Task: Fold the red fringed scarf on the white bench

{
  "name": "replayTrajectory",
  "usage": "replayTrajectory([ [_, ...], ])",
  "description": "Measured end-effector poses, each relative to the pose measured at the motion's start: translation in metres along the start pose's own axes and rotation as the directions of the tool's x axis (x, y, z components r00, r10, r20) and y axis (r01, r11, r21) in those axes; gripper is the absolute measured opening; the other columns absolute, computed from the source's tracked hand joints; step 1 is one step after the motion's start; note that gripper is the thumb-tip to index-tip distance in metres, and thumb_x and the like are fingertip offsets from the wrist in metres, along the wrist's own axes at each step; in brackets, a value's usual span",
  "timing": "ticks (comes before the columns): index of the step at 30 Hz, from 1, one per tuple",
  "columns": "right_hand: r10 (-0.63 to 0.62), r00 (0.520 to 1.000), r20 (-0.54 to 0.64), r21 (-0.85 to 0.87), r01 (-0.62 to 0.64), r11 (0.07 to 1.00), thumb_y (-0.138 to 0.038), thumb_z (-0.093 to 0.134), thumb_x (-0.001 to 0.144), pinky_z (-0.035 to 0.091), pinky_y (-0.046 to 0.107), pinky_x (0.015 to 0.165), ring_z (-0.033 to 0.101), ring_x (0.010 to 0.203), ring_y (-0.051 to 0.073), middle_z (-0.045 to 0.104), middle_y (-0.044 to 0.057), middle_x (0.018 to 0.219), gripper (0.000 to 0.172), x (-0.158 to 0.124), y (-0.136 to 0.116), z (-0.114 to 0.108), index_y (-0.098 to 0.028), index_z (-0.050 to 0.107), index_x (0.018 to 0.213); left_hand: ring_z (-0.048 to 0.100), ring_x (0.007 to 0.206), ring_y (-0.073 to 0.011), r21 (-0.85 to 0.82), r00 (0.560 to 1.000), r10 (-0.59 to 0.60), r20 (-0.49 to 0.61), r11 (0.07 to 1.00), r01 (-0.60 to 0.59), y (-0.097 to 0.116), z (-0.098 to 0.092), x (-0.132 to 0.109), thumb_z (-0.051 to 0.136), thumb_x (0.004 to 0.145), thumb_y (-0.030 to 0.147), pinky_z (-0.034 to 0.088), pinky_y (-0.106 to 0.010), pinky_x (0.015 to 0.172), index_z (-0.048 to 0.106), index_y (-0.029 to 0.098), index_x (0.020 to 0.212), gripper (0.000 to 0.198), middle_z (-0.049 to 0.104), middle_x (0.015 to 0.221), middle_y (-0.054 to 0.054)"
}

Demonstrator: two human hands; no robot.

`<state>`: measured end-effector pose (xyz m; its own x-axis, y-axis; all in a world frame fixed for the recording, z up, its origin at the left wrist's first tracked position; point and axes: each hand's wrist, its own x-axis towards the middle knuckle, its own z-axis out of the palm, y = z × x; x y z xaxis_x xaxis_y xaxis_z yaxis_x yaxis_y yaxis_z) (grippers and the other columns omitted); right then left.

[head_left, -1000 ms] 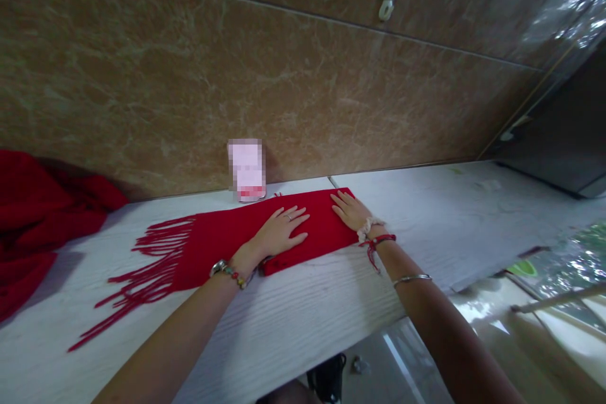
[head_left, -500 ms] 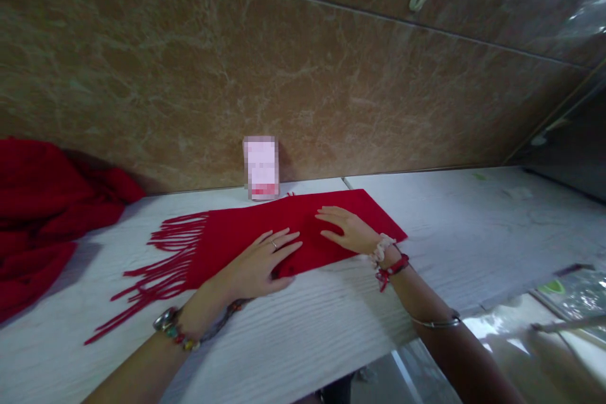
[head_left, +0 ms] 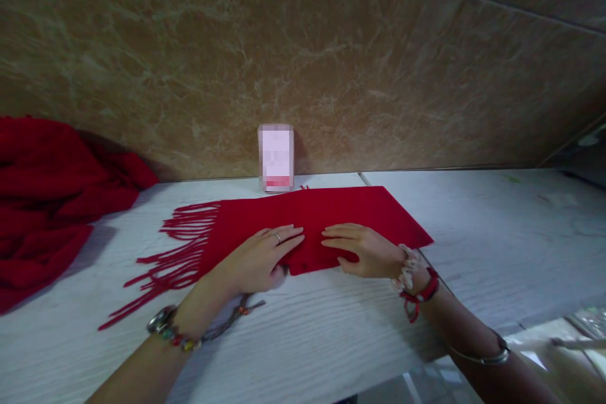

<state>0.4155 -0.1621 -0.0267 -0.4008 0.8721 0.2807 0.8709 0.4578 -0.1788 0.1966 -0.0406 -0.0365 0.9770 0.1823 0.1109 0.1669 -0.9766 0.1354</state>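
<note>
A folded red scarf (head_left: 341, 211) lies flat on the white wood-grain table (head_left: 303, 341), its fringe (head_left: 180, 246) trailing off to the left. My left hand (head_left: 255, 259) rests palm down on the scarf's near edge, fingers stretched out and a ring on one finger. My right hand (head_left: 364, 249) lies flat beside it on the same edge, fingertips pointing left toward the other hand. Both thumbs sit at the near fold of the cloth. Both wrists carry bracelets.
A heap of red cloth (head_left: 42, 196) lies at the table's left end against the brown marble wall (head_left: 303, 63). A small pink card (head_left: 276, 158) stands against the wall behind the scarf. The table's front edge drops off at the lower right.
Both hands have slid from the scarf's middle and right end back to its near edge and come closer together. The camera has tilted, so the scarf sits more level in view.
</note>
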Motion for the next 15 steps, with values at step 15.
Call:
replayTrajectory([
  [15,0.015,0.999,-0.031,0.207,-0.008,0.978,-0.022,0.045,0.084,0.046,0.031,0.089,0.055,0.104,0.013,0.064,0.003,0.108,0.025,-0.004,0.008,-0.007,-0.024,0.064,0.102,0.061,0.074,-0.0134,0.161,0.890,0.280,-0.359,0.958,-0.237,0.000,-0.011,-0.006,0.030,0.089,0.016,0.050,-0.028,0.071,0.061,0.016,0.097,0.032,0.067,0.078,-0.006],
])
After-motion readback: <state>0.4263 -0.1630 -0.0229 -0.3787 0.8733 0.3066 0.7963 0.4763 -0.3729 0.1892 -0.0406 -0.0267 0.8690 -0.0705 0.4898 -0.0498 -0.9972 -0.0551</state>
